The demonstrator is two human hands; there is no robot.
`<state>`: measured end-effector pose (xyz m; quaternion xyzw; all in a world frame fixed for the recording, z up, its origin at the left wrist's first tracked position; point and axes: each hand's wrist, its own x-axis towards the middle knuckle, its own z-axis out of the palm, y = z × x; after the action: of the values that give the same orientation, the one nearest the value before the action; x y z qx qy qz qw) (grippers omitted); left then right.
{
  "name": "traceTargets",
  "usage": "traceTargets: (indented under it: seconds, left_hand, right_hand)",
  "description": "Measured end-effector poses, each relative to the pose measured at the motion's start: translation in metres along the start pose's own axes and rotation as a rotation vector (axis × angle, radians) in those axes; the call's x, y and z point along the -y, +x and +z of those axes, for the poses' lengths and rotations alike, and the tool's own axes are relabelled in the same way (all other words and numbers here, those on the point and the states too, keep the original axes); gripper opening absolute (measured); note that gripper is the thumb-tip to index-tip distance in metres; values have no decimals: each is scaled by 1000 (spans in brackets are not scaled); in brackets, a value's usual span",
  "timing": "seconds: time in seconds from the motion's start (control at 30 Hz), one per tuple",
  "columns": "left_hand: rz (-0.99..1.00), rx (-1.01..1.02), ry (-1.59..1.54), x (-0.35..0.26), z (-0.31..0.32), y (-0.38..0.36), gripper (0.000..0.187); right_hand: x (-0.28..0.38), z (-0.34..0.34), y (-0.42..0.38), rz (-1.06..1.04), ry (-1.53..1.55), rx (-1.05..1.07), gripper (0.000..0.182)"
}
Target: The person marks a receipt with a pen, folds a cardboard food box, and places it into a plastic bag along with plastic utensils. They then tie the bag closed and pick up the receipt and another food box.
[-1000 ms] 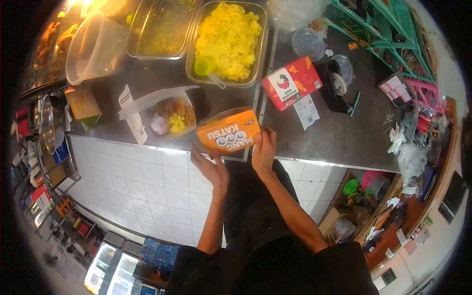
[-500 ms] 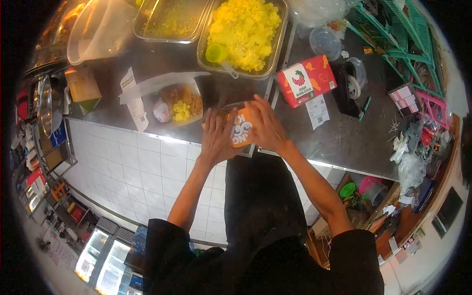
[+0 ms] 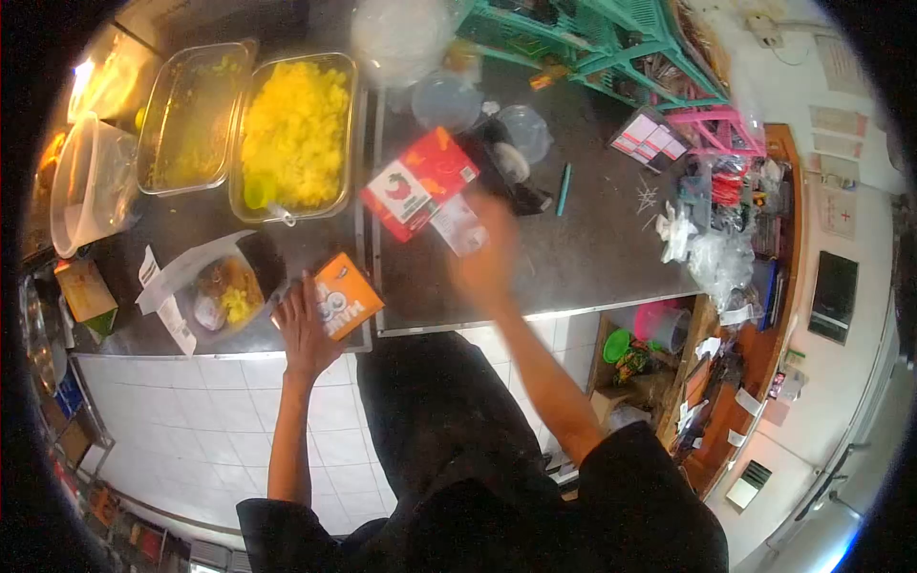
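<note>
My left hand (image 3: 304, 325) rests on an orange food box (image 3: 346, 294) printed with white letters, at the near edge of the steel counter (image 3: 592, 258). My right hand (image 3: 485, 256), blurred by motion, reaches over the counter toward a white paper slip (image 3: 457, 225) beside a red box with a chili picture (image 3: 416, 181). Whether the right hand touches the slip cannot be told. An open plastic tray of rice and fried food (image 3: 225, 292) lies left of the orange box.
Metal pans of yellow rice (image 3: 292, 134) and greenish food (image 3: 189, 119) stand at the back, a clear tub (image 3: 88, 181) at the left. Tape roll, pen (image 3: 564, 176), plastic lids and green and pink racks (image 3: 611, 48) crowd the back right.
My right hand has left the orange box and swung right toward the paper slip. My left hand stays on the box. The view has turned to the right.
</note>
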<state>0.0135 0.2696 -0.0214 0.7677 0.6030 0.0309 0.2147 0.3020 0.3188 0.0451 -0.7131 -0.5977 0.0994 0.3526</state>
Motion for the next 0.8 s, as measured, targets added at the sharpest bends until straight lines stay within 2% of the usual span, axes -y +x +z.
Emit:
traceTargets:
  seconds: [0.03,0.07,0.1,0.17,0.27,0.37,0.47,0.57,0.67,0.77,0.8]
  left_hand:
    - [8,-7,18,-2,3,-2,119]
    - [20,-10,41,-4,4,-3,119]
    - [47,-22,41,-8,6,-2,120]
    - [92,-41,41,-17,8,-1,121]
    - [78,-43,57,-21,7,-3,121]
    - [95,-63,79,-18,11,-3,122]
    - [137,-73,59,-14,15,-4,123]
    - [81,-38,82,-16,15,-5,124]
    - [78,-43,61,-19,12,-4,119]
    - [153,-100,64,-13,18,-5,110]
    - [199,-122,64,-14,15,-4,102]
  right_hand:
    - [-48,-17,22,129,112,-87,26]
    - [-103,-38,40,163,-72,-25,25]
    - [-132,-56,61,219,-123,113,20]
    - [-217,-57,94,240,-39,538,25]
    - [-216,-64,125,579,168,845,31]
    - [-202,-71,145,500,60,1044,33]
    - [-214,-70,148,440,142,1118,32]
    - [-206,-96,132,428,174,996,32]
    - [-202,-125,96,522,237,812,33]
    - [-246,-96,54,478,224,666,28]
    - [-259,-86,48,396,46,597,27]
